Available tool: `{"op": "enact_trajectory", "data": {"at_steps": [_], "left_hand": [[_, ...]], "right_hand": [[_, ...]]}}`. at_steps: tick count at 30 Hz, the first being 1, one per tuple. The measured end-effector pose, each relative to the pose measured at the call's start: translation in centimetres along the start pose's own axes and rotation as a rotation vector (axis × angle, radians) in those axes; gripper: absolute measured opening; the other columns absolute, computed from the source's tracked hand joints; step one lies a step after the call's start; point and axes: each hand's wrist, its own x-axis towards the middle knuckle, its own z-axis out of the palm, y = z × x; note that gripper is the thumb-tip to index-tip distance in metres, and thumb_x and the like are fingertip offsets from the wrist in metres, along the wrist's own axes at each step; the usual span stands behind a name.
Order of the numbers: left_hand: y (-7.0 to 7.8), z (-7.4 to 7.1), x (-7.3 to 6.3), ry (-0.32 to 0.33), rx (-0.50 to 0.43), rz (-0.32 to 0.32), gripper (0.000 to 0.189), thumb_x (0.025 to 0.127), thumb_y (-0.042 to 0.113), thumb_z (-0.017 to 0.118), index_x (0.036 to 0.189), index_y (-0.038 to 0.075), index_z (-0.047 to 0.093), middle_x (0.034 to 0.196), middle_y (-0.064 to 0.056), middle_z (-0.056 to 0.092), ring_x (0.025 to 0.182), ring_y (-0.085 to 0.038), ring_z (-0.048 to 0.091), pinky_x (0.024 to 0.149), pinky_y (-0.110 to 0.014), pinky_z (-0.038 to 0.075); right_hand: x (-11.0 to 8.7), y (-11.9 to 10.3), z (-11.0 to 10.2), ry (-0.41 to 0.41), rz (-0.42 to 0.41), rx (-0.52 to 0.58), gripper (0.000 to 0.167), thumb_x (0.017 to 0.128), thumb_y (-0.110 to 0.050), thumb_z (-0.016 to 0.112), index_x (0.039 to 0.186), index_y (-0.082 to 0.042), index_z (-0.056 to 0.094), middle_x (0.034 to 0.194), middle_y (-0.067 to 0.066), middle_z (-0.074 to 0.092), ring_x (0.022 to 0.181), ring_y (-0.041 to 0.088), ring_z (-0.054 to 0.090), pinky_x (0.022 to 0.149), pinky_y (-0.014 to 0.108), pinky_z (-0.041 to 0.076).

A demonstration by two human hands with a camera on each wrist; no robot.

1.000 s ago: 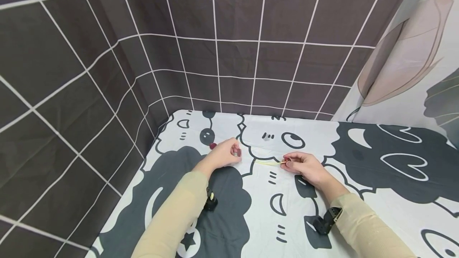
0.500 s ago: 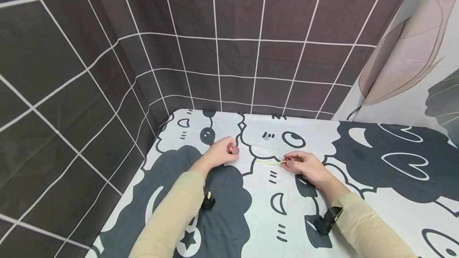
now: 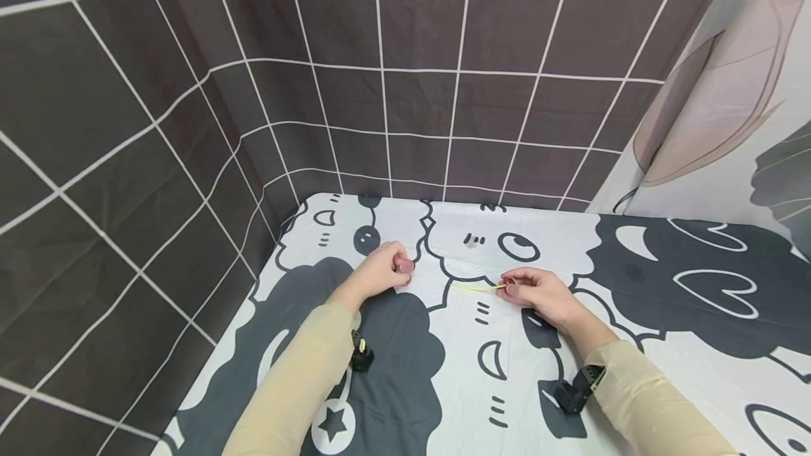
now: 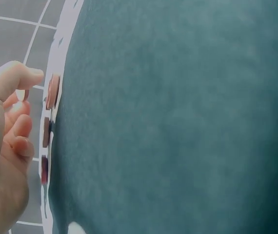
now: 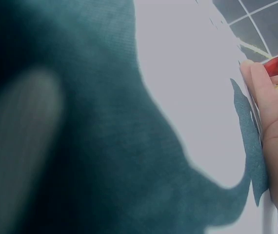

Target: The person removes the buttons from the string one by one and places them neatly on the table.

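Note:
My left hand (image 3: 378,271) pinches a flat, round, pinkish-brown disc (image 3: 405,267) between thumb and fingertips, just above the patterned sheet. In the left wrist view its edge (image 4: 23,94) shows between thumb and finger. Close by the fingers on the sheet sit a brown disc (image 4: 52,91), a second brown disc (image 4: 46,131) and a dark red disc (image 4: 44,169). My right hand (image 3: 538,294) grips a yellow string (image 3: 472,288), whose free end points left. A small red piece (image 5: 273,66) sits in its fingers beside the string; whether it is threaded cannot be told.
A white and dark grey cartoon-print sheet (image 3: 456,385) covers the surface. Dark cloth with a white grid (image 3: 418,104) hangs at the back and left, and a pale leaf-print curtain (image 3: 728,90) at the right.
My left hand has drawn slightly left with the disc, turning its round face into view. The red piece seen beyond this hand earlier is now hidden. My right hand and the string stay still.

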Motion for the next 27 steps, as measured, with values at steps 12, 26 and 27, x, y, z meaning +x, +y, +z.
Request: {"op": "enact_trajectory", "data": {"at_steps": [12,26,27], "left_hand": [[0.29,-0.68,-0.63,-0.005,0.008,-0.073,0.027,0.074,0.016,0.073,0.089,0.013,0.051,0.082,0.0,0.046,0.08,-0.016,0.047,0.074,-0.031,0.04],[-0.19,-0.83,-1.0,0.002,-0.014,-0.084,0.026,0.078,0.017,0.073,0.082,0.011,0.048,0.079,-0.002,0.044,0.077,-0.017,0.046,0.072,-0.031,0.039],[-0.27,-0.86,-1.06,0.002,-0.013,-0.092,0.026,0.078,0.017,0.073,0.082,0.011,0.048,0.079,-0.002,0.044,0.077,-0.017,0.046,0.071,-0.031,0.038]], "right_hand": [[0.09,0.03,0.07,-0.006,-0.01,0.008,0.045,0.087,-0.004,0.061,0.122,0.02,0.044,0.115,0.028,0.058,0.096,0.016,0.065,0.083,0.027,0.048],[0.07,0.08,0.07,-0.007,-0.016,0.001,0.044,0.088,-0.004,0.06,0.122,0.02,0.044,0.112,0.027,0.06,0.095,0.015,0.065,0.083,0.026,0.048],[0.07,0.09,0.07,-0.006,-0.016,0.001,0.044,0.088,-0.003,0.06,0.122,0.02,0.044,0.112,0.027,0.06,0.095,0.015,0.065,0.083,0.026,0.048]]}}
